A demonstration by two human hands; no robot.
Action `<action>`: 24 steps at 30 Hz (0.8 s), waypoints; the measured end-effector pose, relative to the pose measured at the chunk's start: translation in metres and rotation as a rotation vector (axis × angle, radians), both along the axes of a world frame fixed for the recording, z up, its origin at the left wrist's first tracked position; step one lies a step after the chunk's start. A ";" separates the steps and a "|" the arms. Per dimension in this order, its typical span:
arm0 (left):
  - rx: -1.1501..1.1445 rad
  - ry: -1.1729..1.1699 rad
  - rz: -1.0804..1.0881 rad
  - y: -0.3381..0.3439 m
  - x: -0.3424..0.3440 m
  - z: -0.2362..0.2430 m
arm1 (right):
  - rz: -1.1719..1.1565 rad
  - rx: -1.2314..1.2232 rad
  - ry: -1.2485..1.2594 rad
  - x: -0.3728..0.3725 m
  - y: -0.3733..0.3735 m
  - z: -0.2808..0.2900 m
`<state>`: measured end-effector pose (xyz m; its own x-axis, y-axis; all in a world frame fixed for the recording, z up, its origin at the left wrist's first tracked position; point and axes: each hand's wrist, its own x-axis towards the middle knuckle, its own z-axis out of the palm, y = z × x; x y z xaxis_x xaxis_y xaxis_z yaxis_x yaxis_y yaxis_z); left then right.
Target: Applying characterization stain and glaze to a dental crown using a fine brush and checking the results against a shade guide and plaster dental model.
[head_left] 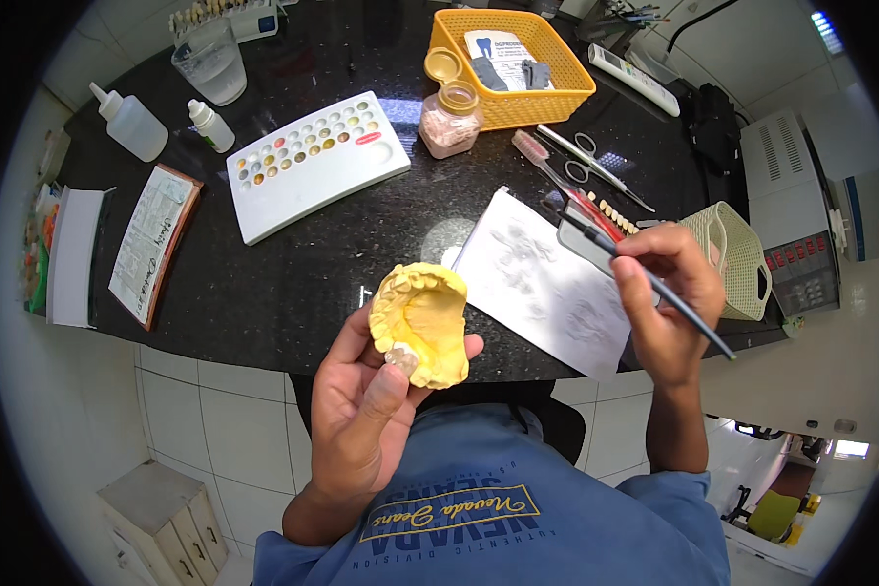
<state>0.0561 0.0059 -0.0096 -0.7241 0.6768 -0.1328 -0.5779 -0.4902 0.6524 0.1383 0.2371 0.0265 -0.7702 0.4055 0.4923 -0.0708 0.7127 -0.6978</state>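
In my left hand (361,410) I hold a yellow dental cast (435,322) of a tooth arch, over the table's near edge. My left thumb presses by a small whitish, tooth-coloured piece (401,358) at the cast's lower left. Pinched between the thumb and fingers of my right hand (669,303) is a thin dark-handled brush (669,293). It slants up to the left, and its tip end lies over a small grey tray (596,244). Under that, a sheet of smudged white paper (537,283) covers part of the table.
A white palette (313,195) with coloured wells lies left of centre. Behind stand a pink-filled jar (449,122), a yellow basket (562,103), a glass of water (220,73) and two white bottles. Scissors (586,161) and a pink-bristled brush (532,148) lie right; a pale green basket (742,254) stands beyond.
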 end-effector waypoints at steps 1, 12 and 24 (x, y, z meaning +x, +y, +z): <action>-0.012 -0.005 -0.006 0.009 0.004 0.002 | -0.024 -0.021 -0.063 0.006 0.001 -0.006; -0.051 0.049 0.079 0.061 0.019 0.000 | 0.191 0.184 -0.139 0.012 0.020 -0.017; -0.087 0.127 0.003 0.049 0.019 -0.009 | 0.403 -0.484 0.232 0.017 -0.021 -0.041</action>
